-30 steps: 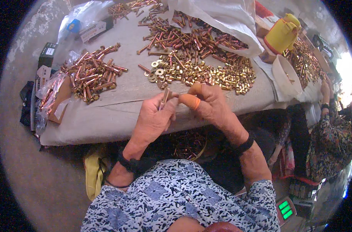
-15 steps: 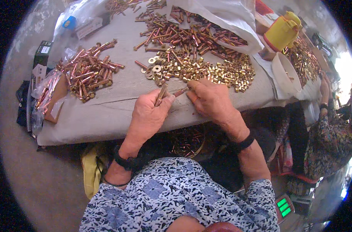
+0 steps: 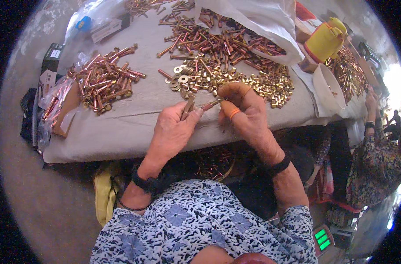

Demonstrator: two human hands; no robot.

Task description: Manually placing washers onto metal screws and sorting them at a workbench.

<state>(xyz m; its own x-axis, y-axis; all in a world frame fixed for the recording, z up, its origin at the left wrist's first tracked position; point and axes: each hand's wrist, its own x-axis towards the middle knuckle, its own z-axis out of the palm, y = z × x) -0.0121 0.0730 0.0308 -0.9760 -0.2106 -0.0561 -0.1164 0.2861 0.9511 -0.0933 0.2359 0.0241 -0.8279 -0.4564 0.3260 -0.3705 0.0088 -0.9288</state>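
Observation:
My left hand [image 3: 173, 130] is closed around bolts. One brass-coloured bolt [image 3: 188, 108] stands up between its fingers, and a second, reddish bolt [image 3: 208, 106] points right from its thumb and fingertips. Beside that bolt's tip is my right hand [image 3: 248, 110], its index finger and thumb spread apart around the end. Orange covers sit on the index finger and thumb. Whether a small part is on the bolt's tip is hard to make out. Just beyond my hands lies a heap of small gold nuts or sleeves [image 3: 271, 88], with flat washers [image 3: 182, 79] at its left side.
Loose bolts [image 3: 105, 79] form a pile at the left. More bolts [image 3: 218, 42] spill from a white sack [image 3: 257, 22] at the back. A yellow jug [image 3: 326, 42] and a white bowl [image 3: 326, 88] stand at the right. Another person [image 3: 372, 167] sits at the far right.
My right index finger and thumb have spread apart from their pinch at the bolt's tip. The left hand keeps its bolts, and the view has shifted slightly.

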